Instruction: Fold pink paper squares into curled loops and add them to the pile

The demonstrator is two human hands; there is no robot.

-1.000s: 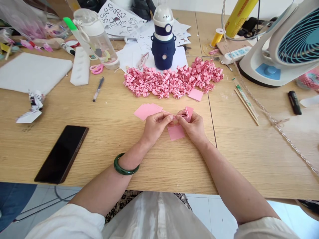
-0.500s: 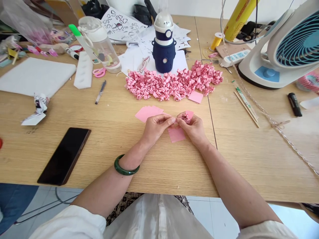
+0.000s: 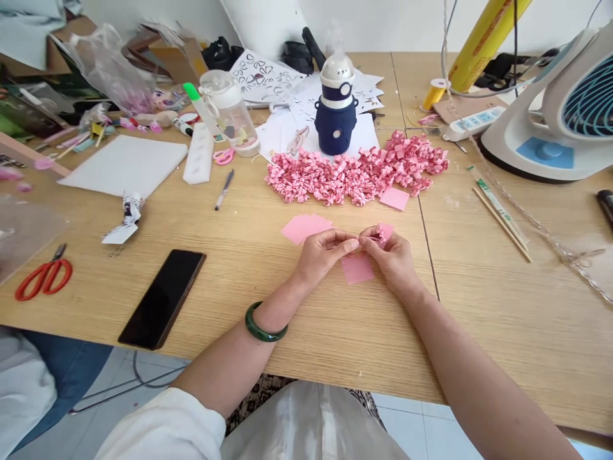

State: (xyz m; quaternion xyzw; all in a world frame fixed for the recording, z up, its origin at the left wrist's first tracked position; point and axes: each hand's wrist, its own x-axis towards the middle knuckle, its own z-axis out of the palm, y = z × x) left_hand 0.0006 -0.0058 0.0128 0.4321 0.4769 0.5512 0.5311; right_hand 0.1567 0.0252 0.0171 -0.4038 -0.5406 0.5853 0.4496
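My left hand (image 3: pixel 322 257) and my right hand (image 3: pixel 393 259) meet fingertip to fingertip just above the table, both in a pinch. Between them is a small pink paper piece (image 3: pixel 384 234) with a curled, fringed part, showing mostly at my right fingers. What my left fingertips grip is largely hidden, but they close at the same piece. Below the hands lies a pink paper square (image 3: pixel 357 271). Fanned pink paper sheets (image 3: pixel 304 226) rest behind my left hand. Farther back, a long heap of curled pink paper pieces (image 3: pixel 345 176) stretches sideways, with another pink square (image 3: pixel 394 198) at its front edge.
A phone (image 3: pixel 163 299), red-handled scissors (image 3: pixel 45 276) and a pen (image 3: pixel 224 190) lie to the left. Behind the heap stands a dark blue bottle (image 3: pixel 336 124). On the right are a fan (image 3: pixel 531 137) and wooden sticks (image 3: pixel 502 223). Another person's clothing shows at lower left.
The view has swung left, so everything sits farther right and the red-handled scissors have come into sight. My hands keep nearly the same pinch on the paper piece.
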